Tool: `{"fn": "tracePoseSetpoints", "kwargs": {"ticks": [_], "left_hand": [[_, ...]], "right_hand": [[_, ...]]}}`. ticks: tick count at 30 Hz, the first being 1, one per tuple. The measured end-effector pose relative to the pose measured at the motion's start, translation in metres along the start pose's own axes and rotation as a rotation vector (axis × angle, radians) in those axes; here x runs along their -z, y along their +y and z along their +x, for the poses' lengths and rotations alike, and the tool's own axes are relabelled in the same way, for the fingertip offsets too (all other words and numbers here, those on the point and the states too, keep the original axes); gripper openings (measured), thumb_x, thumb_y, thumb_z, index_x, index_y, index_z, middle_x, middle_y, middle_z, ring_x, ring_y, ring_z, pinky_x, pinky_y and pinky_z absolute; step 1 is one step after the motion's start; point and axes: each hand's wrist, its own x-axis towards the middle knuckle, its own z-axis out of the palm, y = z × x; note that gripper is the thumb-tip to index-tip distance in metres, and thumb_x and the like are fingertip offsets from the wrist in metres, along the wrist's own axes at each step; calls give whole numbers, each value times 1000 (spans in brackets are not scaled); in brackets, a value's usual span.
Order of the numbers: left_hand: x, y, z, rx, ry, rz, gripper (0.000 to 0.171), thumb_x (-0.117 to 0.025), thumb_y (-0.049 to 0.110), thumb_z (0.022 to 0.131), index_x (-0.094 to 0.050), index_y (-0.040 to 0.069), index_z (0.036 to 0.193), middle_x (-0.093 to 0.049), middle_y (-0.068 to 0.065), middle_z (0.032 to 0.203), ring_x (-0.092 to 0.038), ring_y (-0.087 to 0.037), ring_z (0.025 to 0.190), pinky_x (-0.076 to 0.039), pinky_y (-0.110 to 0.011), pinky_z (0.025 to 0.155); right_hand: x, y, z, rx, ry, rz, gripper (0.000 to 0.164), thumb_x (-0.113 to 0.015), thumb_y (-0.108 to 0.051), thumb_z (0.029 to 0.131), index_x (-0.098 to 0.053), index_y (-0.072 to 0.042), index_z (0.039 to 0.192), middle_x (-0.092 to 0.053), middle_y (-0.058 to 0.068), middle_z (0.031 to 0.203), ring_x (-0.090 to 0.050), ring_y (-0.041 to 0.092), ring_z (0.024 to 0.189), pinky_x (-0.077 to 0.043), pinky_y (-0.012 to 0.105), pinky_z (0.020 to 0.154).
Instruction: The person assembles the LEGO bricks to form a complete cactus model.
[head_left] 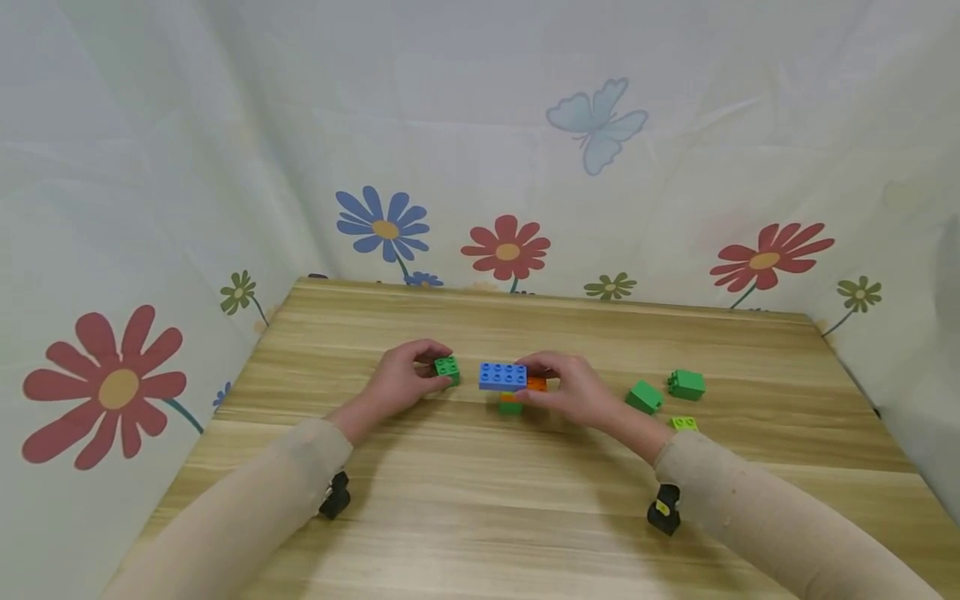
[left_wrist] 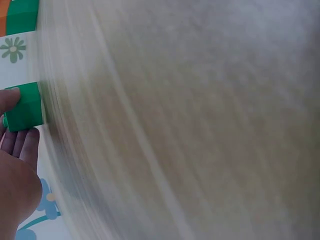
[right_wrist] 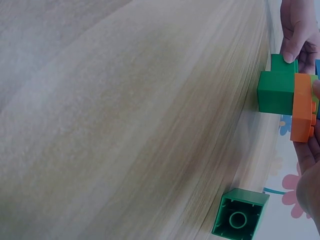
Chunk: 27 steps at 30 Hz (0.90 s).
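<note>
In the head view my left hand (head_left: 397, 382) pinches a small green toy building brick (head_left: 447, 370), its studs facing up. The left wrist view shows the same green brick (left_wrist: 25, 107) between thumb and fingers. To the right, my right hand (head_left: 570, 390) grips a stack of bricks by its side. A long blue brick (head_left: 502, 377) tops the stack, with an orange brick (head_left: 537, 384) lower down and a green brick (head_left: 511, 408) at the bottom. In the right wrist view a lime-green edge (right_wrist: 314, 94) shows beside the orange brick. A gap separates the two hands.
Right of my right hand, two green bricks (head_left: 644, 397) lie on the wood-grain table (head_left: 480, 517), near a lime-green brick (head_left: 683, 424) partly hidden by the forearm. A flower-printed cloth (head_left: 450, 117) hangs behind the table.
</note>
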Motion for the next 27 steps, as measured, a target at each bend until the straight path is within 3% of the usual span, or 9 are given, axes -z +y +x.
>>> {"fn": "tracePoseSetpoints", "kwargs": {"ticks": [5,13,27], "left_hand": [[3,1,-1,-19,-19,-4,47,-87,1,88,-69,-1,132,-70,-17,132,-68,-32,122,-58,-42,103],[6,5,-1,-13,-68,116,62,-93,17,85,-66,1,139,-67,-13,137,-64,-30,128,-55,-41,109],[5,6,-6,-2,-17,167,43,-91,14,86,-73,4,123,-75,-8,115,-71,-23,105,-61,-40,95]], "right_hand": [[0,1,0,8,2,-2,43,-86,-19,93,-72,-4,131,-75,8,123,-70,22,107,-60,45,102],[-1,2,1,8,6,4,43,-86,-19,93,-72,-4,131,-75,8,123,-70,23,107,-60,45,102],[-1,2,0,5,0,7,43,-86,-19,93,-73,-5,131,-75,7,123,-70,22,107,-59,45,102]]}}
